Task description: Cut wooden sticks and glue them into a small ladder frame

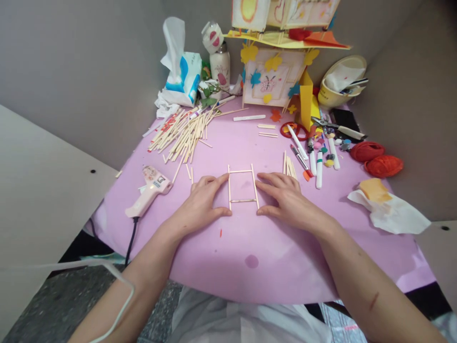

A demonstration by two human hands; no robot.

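Observation:
A small rectangular frame of thin wooden sticks (pixel 243 200) lies flat on the table, with two long side sticks and two crosspieces. My left hand (pixel 204 197) rests at its left side, forefinger and thumb spread apart and their tips touching the side stick. On the opposite side, my right hand (pixel 285 197) has its fingers stretched out, with fingertips and thumb against the right stick. Neither hand wraps around the frame. Several loose short sticks (pixel 289 165) lie just beyond my right hand. A pink glue gun (pixel 150 190) lies left of my left hand.
A pile of wooden sticks (pixel 185 131) covers the back left, near a tissue pack (pixel 185 76). A decorated stick-and-paper house (pixel 269 78) stands at the back. Pens (pixel 319 170), red scissors (pixel 294 130), pliers (pixel 339 128) and red yarn (pixel 383 166) lie right. A white cable (pixel 121 281) crosses my left forearm.

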